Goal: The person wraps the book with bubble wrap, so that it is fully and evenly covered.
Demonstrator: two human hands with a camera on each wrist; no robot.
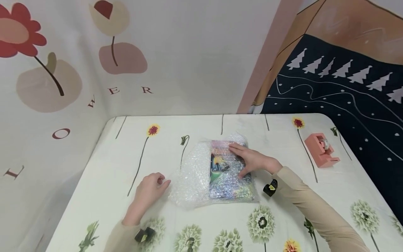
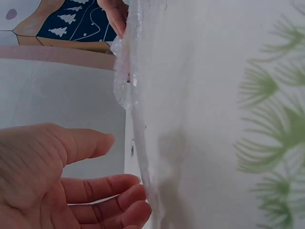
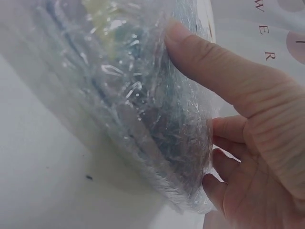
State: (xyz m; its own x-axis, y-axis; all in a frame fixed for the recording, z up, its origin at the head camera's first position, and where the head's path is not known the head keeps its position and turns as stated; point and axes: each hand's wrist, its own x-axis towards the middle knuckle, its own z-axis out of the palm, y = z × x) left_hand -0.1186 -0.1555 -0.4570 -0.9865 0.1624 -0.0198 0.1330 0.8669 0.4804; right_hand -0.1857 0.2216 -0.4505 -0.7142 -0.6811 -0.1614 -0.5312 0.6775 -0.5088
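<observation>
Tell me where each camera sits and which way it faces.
Head: on the head, facing forward and down at the table; left hand, right hand and sleeves show.
Left wrist: worn there, facing left hand and bubble wrap; right hand partly shows.
Right wrist: worn there, facing right hand on bubble wrap.
Head and left wrist share both hands.

Your head camera looks forward and down from above, far enough back to take in most of the table [image 1: 104, 164], your left hand [image 1: 148, 190] and your right hand [image 1: 254, 161]. Your left-wrist camera sits close by its hand, facing low across the table, its picture turned sideways. Your right-wrist camera, also sideways, looks closely at the bubble wrap [image 3: 138, 105] and shares the wall lettering [image 3: 263, 29] with the head view.
</observation>
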